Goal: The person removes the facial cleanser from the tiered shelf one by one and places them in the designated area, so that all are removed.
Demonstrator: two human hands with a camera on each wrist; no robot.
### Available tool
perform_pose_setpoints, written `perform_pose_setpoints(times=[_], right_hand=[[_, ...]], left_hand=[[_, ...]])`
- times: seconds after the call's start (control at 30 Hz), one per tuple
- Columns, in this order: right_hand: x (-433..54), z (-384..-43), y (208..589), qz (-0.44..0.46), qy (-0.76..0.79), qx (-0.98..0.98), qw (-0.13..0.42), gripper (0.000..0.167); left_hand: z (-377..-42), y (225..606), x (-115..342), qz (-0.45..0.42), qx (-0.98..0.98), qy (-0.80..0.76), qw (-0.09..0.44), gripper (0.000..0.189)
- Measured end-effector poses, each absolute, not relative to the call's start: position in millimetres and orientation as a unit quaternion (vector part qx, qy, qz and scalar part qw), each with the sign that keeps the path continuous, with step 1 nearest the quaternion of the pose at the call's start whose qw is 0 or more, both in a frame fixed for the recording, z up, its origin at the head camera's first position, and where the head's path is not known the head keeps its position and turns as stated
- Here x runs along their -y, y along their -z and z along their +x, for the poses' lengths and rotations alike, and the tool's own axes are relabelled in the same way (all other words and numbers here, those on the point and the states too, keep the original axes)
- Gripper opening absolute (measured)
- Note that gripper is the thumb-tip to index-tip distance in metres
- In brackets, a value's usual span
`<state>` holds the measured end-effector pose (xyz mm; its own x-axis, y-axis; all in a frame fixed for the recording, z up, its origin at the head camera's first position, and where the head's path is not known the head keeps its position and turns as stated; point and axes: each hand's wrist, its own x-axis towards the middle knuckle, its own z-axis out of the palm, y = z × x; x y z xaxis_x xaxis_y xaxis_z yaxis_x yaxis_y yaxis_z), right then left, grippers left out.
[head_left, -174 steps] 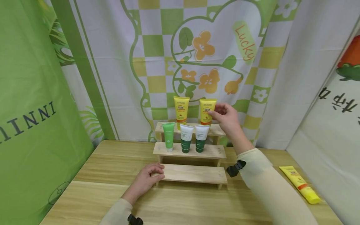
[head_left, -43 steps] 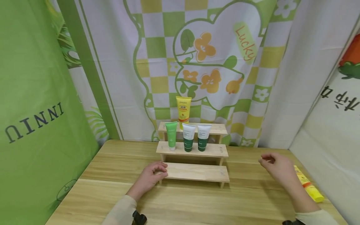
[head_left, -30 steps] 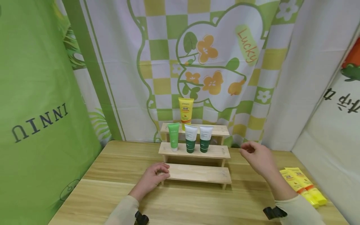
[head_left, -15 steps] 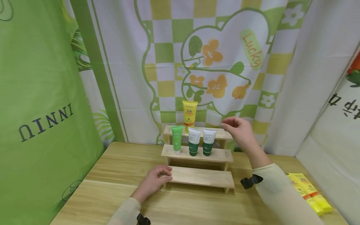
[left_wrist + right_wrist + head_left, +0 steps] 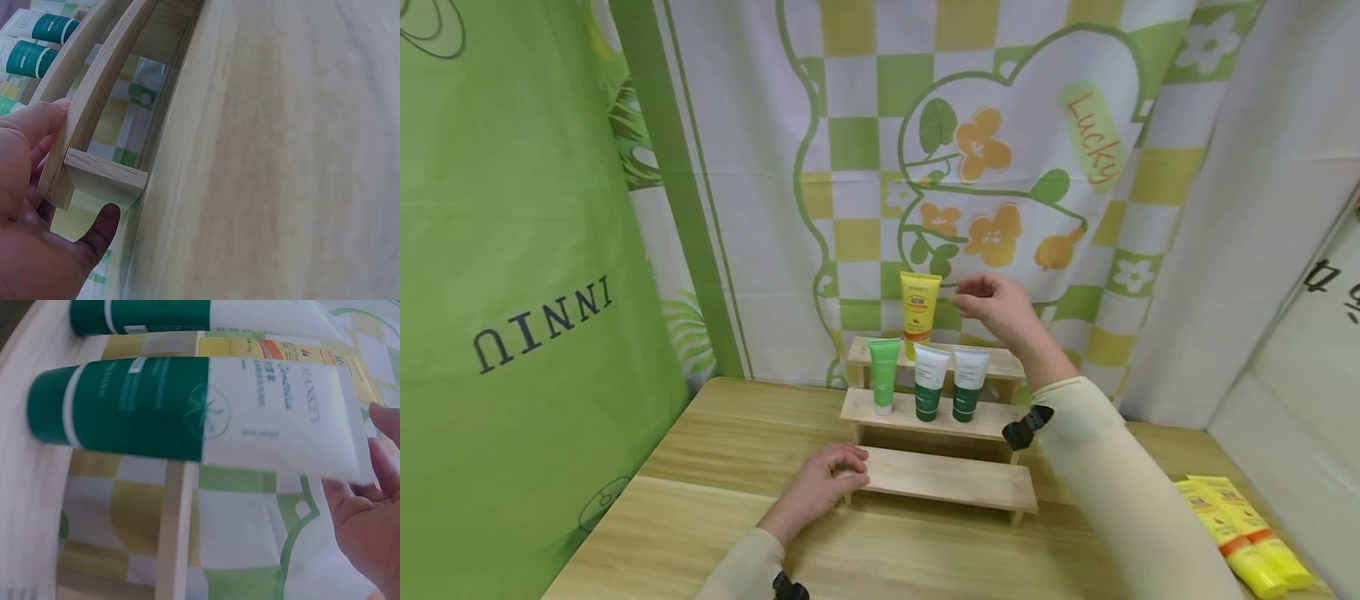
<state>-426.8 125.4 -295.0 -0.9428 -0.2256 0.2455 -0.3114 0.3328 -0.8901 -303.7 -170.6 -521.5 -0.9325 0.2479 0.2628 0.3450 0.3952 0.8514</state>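
A three-step wooden stand (image 5: 947,477) sits on the table. My left hand (image 5: 826,479) rests at the left end of its lowest step; in the left wrist view the index finger touches the board while the thumb (image 5: 105,228) stays apart from it. An upright yellow squeeze tube (image 5: 919,310) occupies the top step. Just right of that tube, my right hand (image 5: 1000,310) hovers with nothing between thumb and fingers. On the middle step stand a green tube (image 5: 883,375) and two white-and-green tubes (image 5: 928,385), one of which partly hides the yellow tube in the right wrist view.
Two yellow tubes (image 5: 1232,533) lie side by side on the table (image 5: 715,467) at the right. A patterned curtain (image 5: 857,142) hangs close behind the stand, and a green cloth (image 5: 512,208) borders the left side.
One yellow tube has gone from the top step's right side to the table beside the other. My right hand has since come back up and left towards the remaining upright one. The left hand stays.
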Motion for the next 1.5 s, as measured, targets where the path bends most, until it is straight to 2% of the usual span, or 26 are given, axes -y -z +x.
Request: perform_pose_setpoints(times=[0.23,0.4,0.7,1.03,1.5], right_hand=[[-107,-436,289,0.189,-0.546,0.816,0.018,0.040],[-99,-437,287,0.183,-0.533,0.826,0.010,0.044],[-90,-435,281,0.186,-0.490,0.851,0.035,0.033],[-96,-433,285,0.175,-0.511,0.841,0.035,0.027],[-120,-420,278,0.180,-0.542,0.819,0.058,0.032]], left_hand=[[-305,527,172,-0.173,0.832,0.527,0.031,0.009],[-306,527,172,-0.175,0.830,0.529,0.029,0.009],[-305,517,175,-0.172,0.836,0.520,0.035,0.008],[-306,520,172,-0.169,0.836,0.522,0.034,0.008],[-309,521,173,-0.173,0.837,0.518,0.032,0.008]])
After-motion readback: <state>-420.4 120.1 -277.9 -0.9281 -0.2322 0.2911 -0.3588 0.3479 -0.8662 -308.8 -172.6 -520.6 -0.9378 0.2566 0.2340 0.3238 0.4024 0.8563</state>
